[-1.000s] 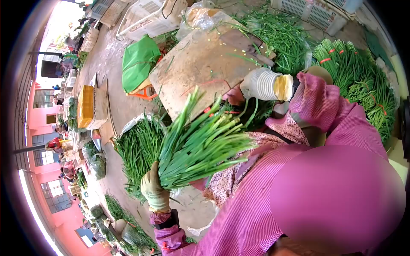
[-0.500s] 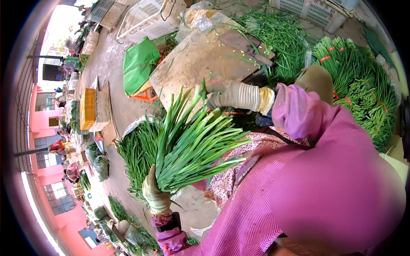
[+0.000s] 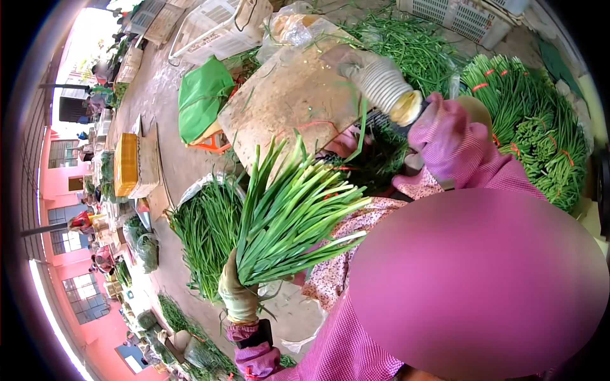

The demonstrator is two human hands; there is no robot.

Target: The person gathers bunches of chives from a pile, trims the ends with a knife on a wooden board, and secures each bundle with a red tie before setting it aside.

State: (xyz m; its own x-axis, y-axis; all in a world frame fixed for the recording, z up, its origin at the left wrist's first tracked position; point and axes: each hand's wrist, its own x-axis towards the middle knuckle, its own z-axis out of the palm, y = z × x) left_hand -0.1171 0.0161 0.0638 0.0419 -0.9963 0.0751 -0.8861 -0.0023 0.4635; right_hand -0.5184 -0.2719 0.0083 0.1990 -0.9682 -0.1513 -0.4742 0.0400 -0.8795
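Observation:
My left hand [image 3: 239,297], in a pale glove, is closed around the lower end of a bunch of chives [image 3: 295,222]. The long green leaves fan up and to the right, over my patterned apron [image 3: 327,273]. My right hand [image 3: 356,68], in a striped, dirty glove, reaches over the far part of a worn wooden board [image 3: 279,95]; its fingers are smeared by motion. A red tie [image 3: 311,123] lies across the board. Beside the held bunch, more loose chives [image 3: 206,235] fill a plastic-lined container.
Bundles of green stems with red ties [image 3: 527,120] are stacked at the right. Loose greens [image 3: 400,54] lie behind the board. A green bag [image 3: 204,95] sits on an orange stool [image 3: 217,142]. White crates [image 3: 216,32] and a yellow box [image 3: 127,165] stand farther off.
My right hand has moved away from the bunch, up across the board to where a dark flat thing lay; that thing no longer shows. My left hand keeps hold of the bunch.

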